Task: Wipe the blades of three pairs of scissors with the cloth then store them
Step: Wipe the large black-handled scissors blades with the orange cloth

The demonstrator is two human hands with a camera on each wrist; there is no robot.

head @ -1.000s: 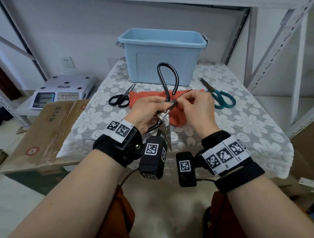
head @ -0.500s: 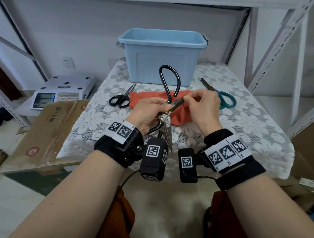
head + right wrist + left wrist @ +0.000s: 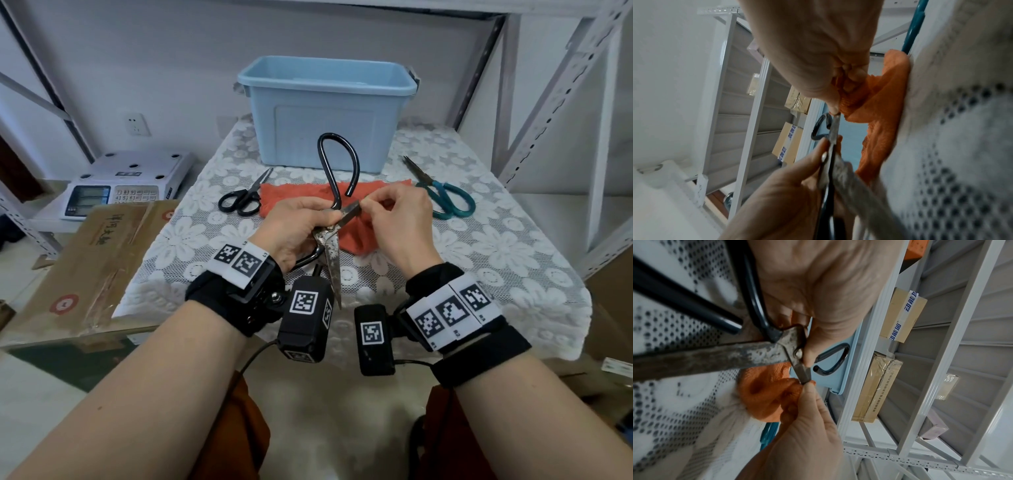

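Large old scissors (image 3: 331, 260) with black loop handles are spread open above the table's near edge. My left hand (image 3: 298, 226) grips them at the pivot, one mottled blade (image 3: 715, 355) pointing back toward me. My right hand (image 3: 397, 219) pinches a fold of the orange cloth (image 3: 294, 193) round the tip of the other blade (image 3: 835, 128). The rest of the cloth (image 3: 766, 395) lies on the table. Small black scissors (image 3: 245, 200) lie left of the cloth, and teal-handled scissors (image 3: 442, 195) lie to its right.
A light blue plastic bin (image 3: 329, 113) stands open at the back of the lace-covered table (image 3: 496, 257). A digital scale (image 3: 120, 185) and a flat cardboard box (image 3: 85, 260) sit to the left. Grey shelf uprights (image 3: 548, 102) rise on the right.
My right hand has slid with the cloth from near the pivot out along the blade to its tip, baring more of the blade. The left hand has kept its grip.
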